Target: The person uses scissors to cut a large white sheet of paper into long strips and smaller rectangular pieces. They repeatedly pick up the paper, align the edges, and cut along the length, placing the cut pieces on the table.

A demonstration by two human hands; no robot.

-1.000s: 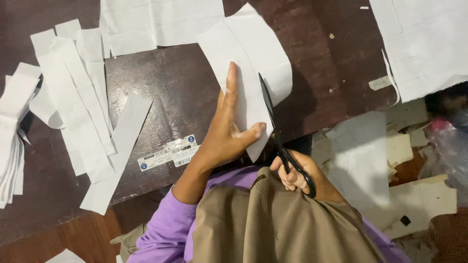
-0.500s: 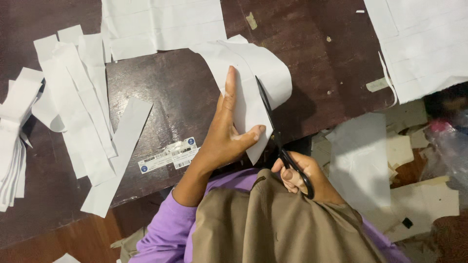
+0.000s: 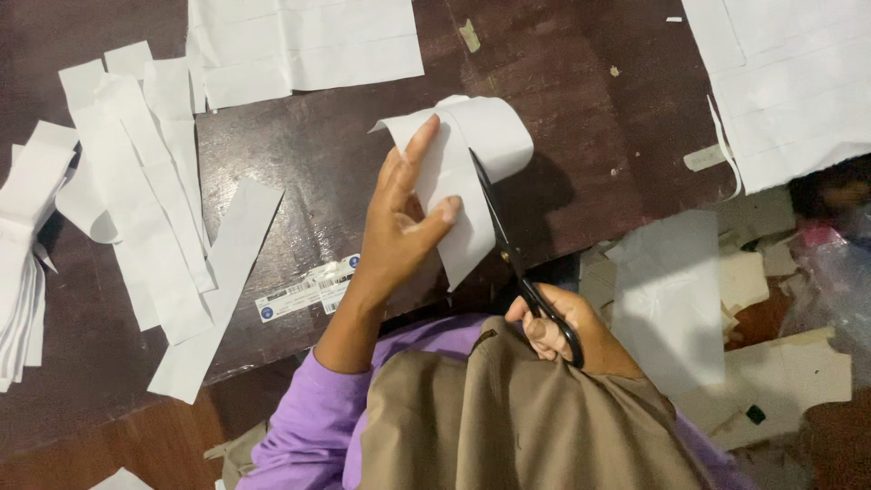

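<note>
L hand [image 3: 399, 227] grips white paper piece [image 3: 458, 172], R hand [image 3: 553, 322] closed on black scissors [image 3: 508, 245]. Blades now further up; right flap curls off, so cut's progressing.

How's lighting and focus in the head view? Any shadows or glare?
Head view: light even, no glare; the curled white paper piece throws a dark shadow rightward on the dark brown wooden table; black-handled scissors sharp; floor clutter at the right edge soft.
</note>
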